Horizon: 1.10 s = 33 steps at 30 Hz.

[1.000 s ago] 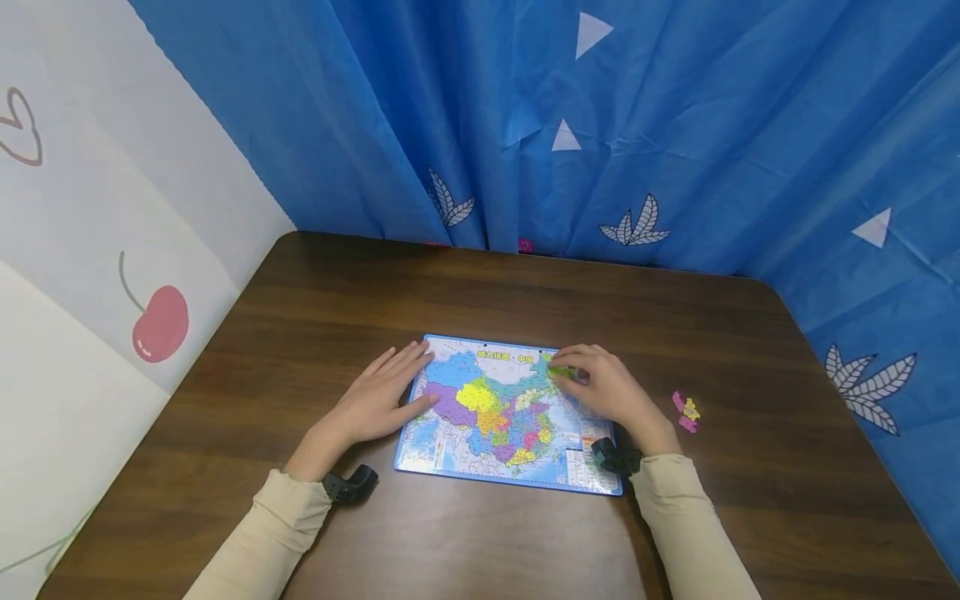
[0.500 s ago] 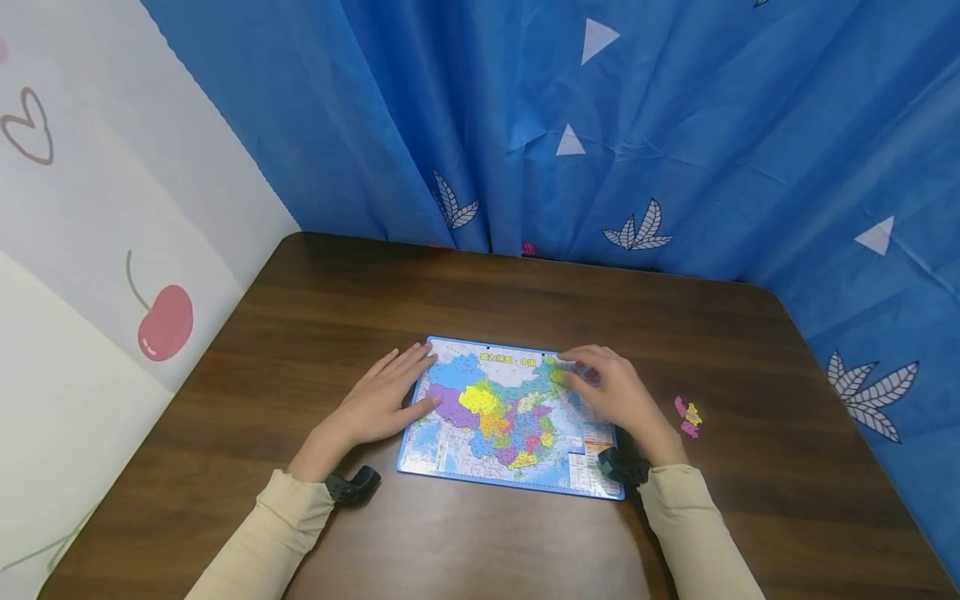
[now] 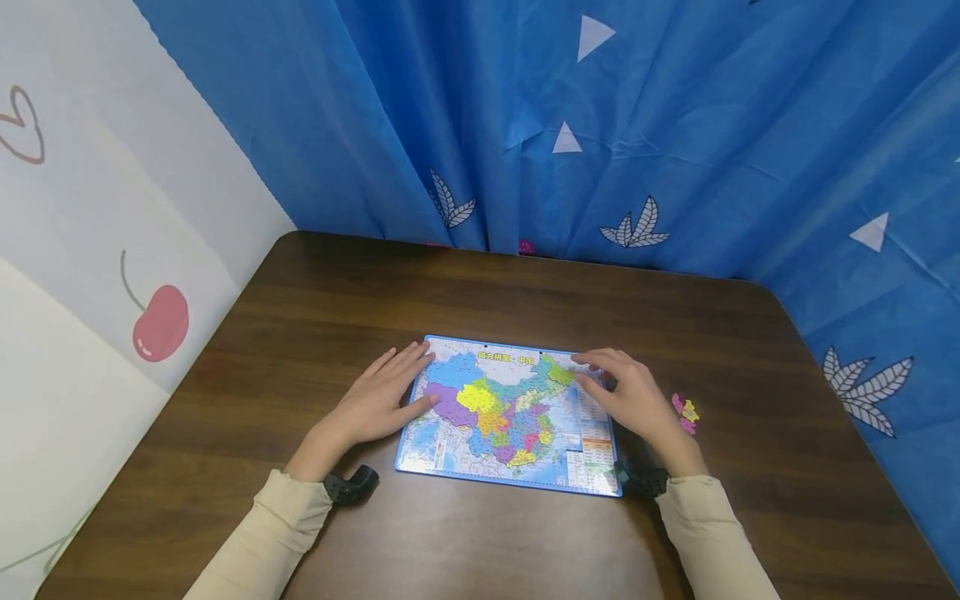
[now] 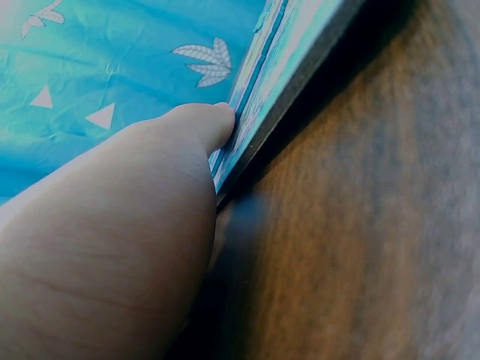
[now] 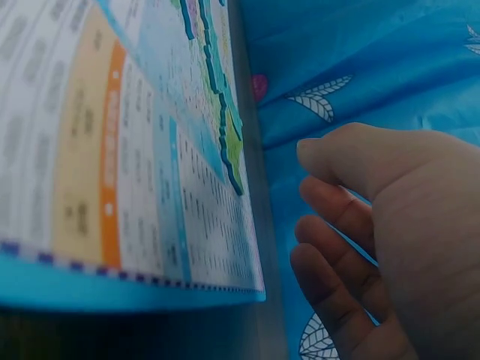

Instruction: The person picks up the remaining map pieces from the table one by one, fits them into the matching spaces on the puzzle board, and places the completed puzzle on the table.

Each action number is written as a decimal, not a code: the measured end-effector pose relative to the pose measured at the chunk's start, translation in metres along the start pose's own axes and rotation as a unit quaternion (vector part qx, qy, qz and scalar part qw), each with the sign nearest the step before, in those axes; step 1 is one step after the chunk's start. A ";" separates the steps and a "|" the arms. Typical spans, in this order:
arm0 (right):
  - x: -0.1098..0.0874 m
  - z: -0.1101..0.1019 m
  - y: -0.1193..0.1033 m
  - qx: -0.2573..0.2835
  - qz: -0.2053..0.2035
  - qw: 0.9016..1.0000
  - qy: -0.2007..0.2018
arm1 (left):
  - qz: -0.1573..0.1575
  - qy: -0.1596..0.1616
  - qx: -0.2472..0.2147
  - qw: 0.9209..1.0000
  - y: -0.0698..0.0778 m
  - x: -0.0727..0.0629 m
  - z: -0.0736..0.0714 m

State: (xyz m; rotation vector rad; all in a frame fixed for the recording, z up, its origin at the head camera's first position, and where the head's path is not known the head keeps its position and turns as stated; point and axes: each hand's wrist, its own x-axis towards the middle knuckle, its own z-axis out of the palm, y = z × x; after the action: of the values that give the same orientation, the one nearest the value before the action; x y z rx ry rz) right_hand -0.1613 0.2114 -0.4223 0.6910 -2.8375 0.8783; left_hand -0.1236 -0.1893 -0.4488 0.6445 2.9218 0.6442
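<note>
A magnetic map puzzle board [image 3: 487, 475] with a blue rim lies flat on the table, its coloured pieces forming a map. My left hand [image 3: 377, 403] rests on its left edge with fingers spread; in the left wrist view the thumb of that hand [image 4: 124, 232] touches the board's edge [image 4: 289, 94]. A green puzzle piece [image 3: 559, 375] sits at the upper right of the map. Just right of it, over the board's right edge, is my right hand [image 3: 636, 398]. In the right wrist view, that hand [image 5: 427, 217] has loosely bent fingers with nothing between them.
Several loose puzzle pieces [image 3: 689, 411], pink and yellow, lie on the brown table [image 3: 735, 475] to the right of my right hand. A blue curtain [image 3: 450, 125] hangs behind the table, and a white printed wall covering [image 3: 82, 233] stands at the left.
My right hand has let go of the green puzzle piece at the map's upper right and drawn back to the right. The left hand stays on the board's left edge.
</note>
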 end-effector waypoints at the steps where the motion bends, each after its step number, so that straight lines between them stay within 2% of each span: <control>1: -0.002 -0.001 0.001 -0.004 0.000 1.000 0.001 | 0.000 0.000 -0.001 1.000 0.000 0.000 0.000; 14: -0.021 -0.006 0.009 -0.020 0.001 0.999 0.025 | -0.002 0.000 -0.002 1.000 -0.001 -0.001 0.001; 22: -0.030 -0.007 0.017 -0.025 0.024 0.999 0.034 | -0.002 0.003 -0.002 1.000 0.001 -0.002 0.000; 33: -0.039 -0.015 0.029 -0.033 0.035 0.998 0.028 | -0.002 -0.001 -0.003 1.000 0.000 -0.001 -0.001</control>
State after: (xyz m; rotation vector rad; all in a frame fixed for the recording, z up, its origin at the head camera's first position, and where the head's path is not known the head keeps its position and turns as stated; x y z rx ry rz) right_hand -0.1405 0.2562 -0.4331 0.5532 -2.8414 0.7977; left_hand -0.1228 -0.1898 -0.4482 0.6375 2.9172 0.6515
